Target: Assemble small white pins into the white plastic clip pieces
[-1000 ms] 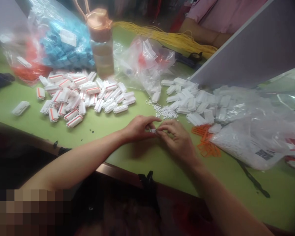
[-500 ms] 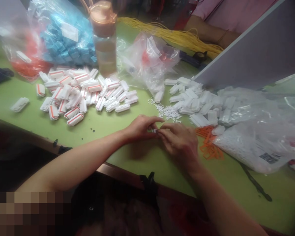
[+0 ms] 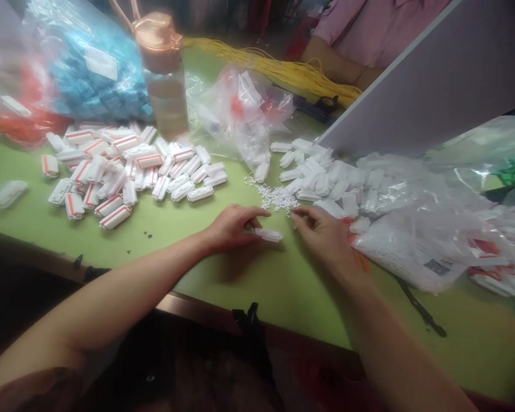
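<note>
The orange-striped white housings (image 3: pixel 115 217) heaped on the left look finished; the plain white housings (image 3: pixel 321 184) on the right seem left to do. The left hand (image 3: pixel 236 226) pinches 1 white plastic housing (image 3: pixel 269 235) by its end, above the table (image 3: pixel 175 220); it looks partway along. Its long axis runs crosswise, free end pointing right, dipping slightly. The right hand (image 3: pixel 320 229), fingertips nearly together, is beside small white pins (image 3: pixel 281 197); I cannot tell whether it holds any.

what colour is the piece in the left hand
White; the piece in the left hand shows best in the head view.
</note>
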The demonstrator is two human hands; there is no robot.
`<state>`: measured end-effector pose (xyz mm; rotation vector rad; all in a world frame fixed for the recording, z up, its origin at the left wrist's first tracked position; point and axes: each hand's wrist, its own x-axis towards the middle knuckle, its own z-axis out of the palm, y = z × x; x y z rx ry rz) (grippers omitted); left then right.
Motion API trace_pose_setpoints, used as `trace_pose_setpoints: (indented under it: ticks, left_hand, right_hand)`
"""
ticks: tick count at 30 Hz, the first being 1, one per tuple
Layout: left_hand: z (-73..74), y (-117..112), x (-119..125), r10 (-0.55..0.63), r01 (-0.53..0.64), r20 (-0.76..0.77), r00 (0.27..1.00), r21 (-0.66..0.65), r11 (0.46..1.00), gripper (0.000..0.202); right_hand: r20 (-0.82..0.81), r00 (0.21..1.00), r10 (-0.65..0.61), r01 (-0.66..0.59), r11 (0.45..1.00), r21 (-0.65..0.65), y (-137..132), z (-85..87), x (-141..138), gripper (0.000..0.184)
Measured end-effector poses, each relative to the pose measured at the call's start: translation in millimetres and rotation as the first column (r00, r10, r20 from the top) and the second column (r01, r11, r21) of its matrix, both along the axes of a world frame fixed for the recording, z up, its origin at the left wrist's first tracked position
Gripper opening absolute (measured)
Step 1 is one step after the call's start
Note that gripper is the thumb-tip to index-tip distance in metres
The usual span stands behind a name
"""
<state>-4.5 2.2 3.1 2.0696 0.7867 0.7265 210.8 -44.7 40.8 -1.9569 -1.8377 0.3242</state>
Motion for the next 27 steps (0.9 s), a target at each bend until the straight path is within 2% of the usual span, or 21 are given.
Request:
trace_pose_setpoints:
  ticks: [3, 7, 9, 11, 14, 19, 21, 24, 27]
  left_hand:
    - [-0.5, 0, 0, 0.001, -0.001, 0.009, 1.0, 0.0, 1.0, 0.046]
    - [-0.9, 0, 0, 0.003, -0.003, 0.018, 1.0, 0.006, 1.0, 0.043]
    - [-0.7, -1, 0, 0.002, -0.002, 0.016, 1.0, 0.009, 1.0, 0.042]
    - [-0.7, -1, 0, 0.007, -0.007, 0.011, 1.0, 0.011, 1.0, 0.042]
    - [-0.9, -1, 0, 0.018, -0.019, 0.006, 1.0, 0.009, 1.0, 0.044]
    - [-0.4, -1, -1, 0.009, -0.009, 0.009, 1.0, 0.003, 1.0, 0.043]
    - [0.3, -2, -1, 0.016, -0.016, 0.008, 1.0, 0.006, 1.0, 0.042]
    - [1.4, -2, -1, 0.025, -0.025, 0.002, 1.0, 0.007, 1.0, 0.042]
    - [1.8, -2, -1, 0.02, -0.02, -0.005, 1.0, 0.0, 1.0, 0.042]
  right_hand:
    - [0.183, 0.98, 0.08, -0.067, 0.995, -0.076, 10, 1.8, -1, 0.022]
    - [0.317, 0.944, 0.087, -0.053, 0.992, -0.117, 14, 0.9, -5, 0.019]
    - [0.297, 0.95, 0.097, -0.063, 0.991, -0.122, 12, 0.4, -4, 0.021]
    - [0.201, 0.974, 0.109, -0.086, 0.989, -0.121, 9, 0.6, 2, 0.025]
    - [0.095, 0.994, 0.049, -0.039, 0.994, -0.102, 7, 1.8, 12, 0.03]
    - [0.213, 0.977, -0.035, 0.066, 0.988, -0.142, 5, -0.9, 8, 0.031]
    - [0.25, 0.965, -0.079, 0.109, 0.988, -0.11, 6, -4.8, 2, 0.03]
    - [0.227, 0.967, -0.118, 0.134, 0.989, -0.056, 8, -10.5, -3, 0.025]
    - [0.167, 0.981, -0.097, 0.111, 0.991, -0.077, 10, -11.1, 1, 0.021]
